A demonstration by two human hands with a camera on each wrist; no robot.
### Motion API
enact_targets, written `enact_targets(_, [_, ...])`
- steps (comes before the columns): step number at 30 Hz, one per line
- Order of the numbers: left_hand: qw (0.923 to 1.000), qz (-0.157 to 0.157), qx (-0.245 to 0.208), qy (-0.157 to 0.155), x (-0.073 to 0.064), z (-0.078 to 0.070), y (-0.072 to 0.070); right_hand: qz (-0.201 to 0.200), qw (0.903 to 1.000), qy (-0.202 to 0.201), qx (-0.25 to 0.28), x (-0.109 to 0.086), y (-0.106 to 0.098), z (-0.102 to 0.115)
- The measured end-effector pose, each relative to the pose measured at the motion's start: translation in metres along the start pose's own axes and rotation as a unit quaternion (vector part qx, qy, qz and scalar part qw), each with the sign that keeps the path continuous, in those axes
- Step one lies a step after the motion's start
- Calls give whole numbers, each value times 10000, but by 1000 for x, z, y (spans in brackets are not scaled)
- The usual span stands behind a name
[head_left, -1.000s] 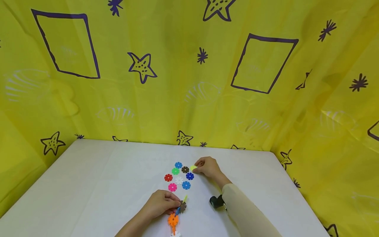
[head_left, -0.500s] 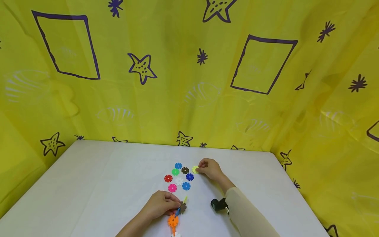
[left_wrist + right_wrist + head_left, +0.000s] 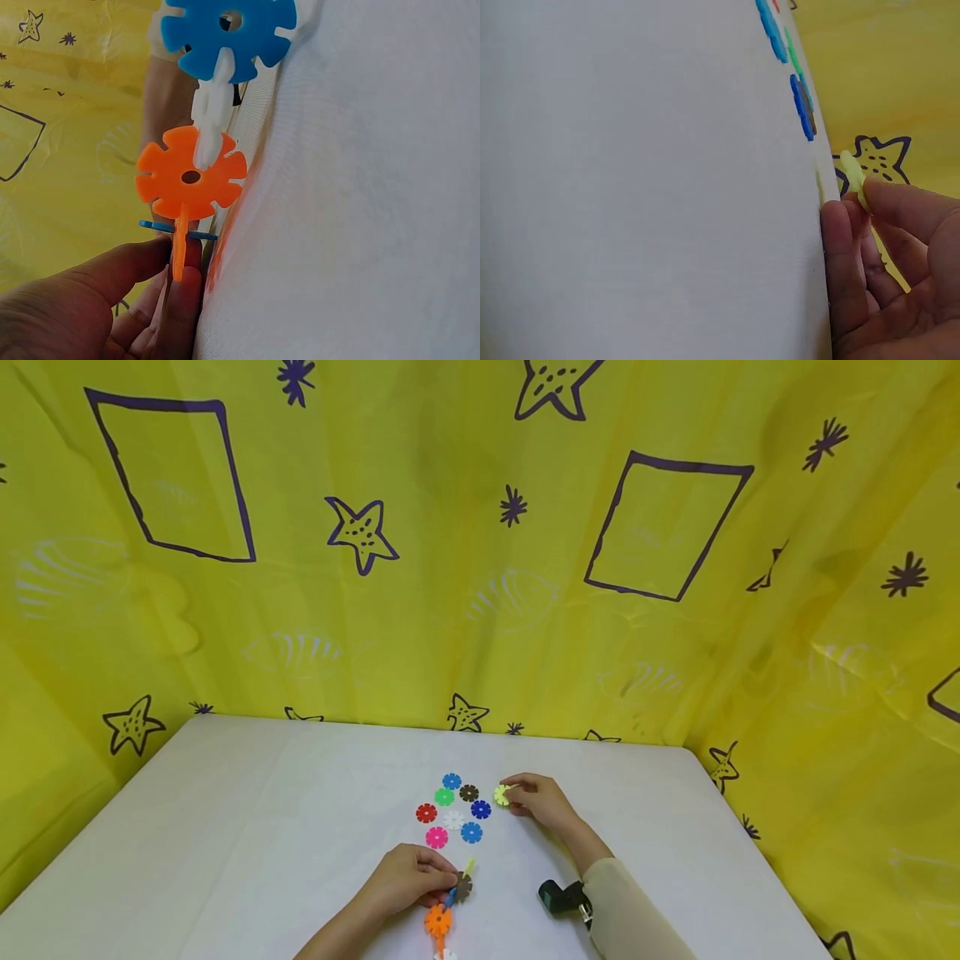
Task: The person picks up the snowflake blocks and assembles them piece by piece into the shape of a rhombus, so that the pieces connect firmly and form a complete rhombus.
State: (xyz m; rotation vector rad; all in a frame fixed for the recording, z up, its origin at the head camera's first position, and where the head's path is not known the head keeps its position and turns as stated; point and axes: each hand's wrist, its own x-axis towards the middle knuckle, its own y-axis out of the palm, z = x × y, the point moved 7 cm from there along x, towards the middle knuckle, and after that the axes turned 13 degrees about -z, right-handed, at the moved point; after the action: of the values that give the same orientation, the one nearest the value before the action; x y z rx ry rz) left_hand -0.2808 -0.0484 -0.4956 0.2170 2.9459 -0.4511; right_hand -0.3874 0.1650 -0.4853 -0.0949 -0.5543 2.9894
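Observation:
My left hand (image 3: 405,878) pinches a chain of interlocking snowflake discs low in the head view. A brown-grey disc (image 3: 463,887) and an orange disc (image 3: 438,921) show in it, with a thin yellow disc (image 3: 470,865) edge-on at the far end. In the left wrist view, the chain runs on through a white disc (image 3: 214,109) to a blue disc (image 3: 259,34). Farther off, my right hand (image 3: 546,802) holds a loose pale yellow snowflake disc (image 3: 500,795) between thumb and fingers. The right wrist view has that disc raised off the table.
Between the hands lies a group of loose discs, among them a red one (image 3: 426,813), a pink one (image 3: 437,837) and a green one (image 3: 444,797). A black device (image 3: 558,897) sits by the right sleeve. Yellow patterned cloth surrounds the white table (image 3: 262,827).
The right hand has drawn the yellow disc right and slightly nearer, away from the loose group. The left hand and its chain have stayed nearly still.

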Motion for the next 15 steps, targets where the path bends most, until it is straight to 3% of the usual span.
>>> enact_targets(15, [10000, -5, 38, -41, 0, 1, 0, 519, 9969, 1, 599, -30, 2, -7])
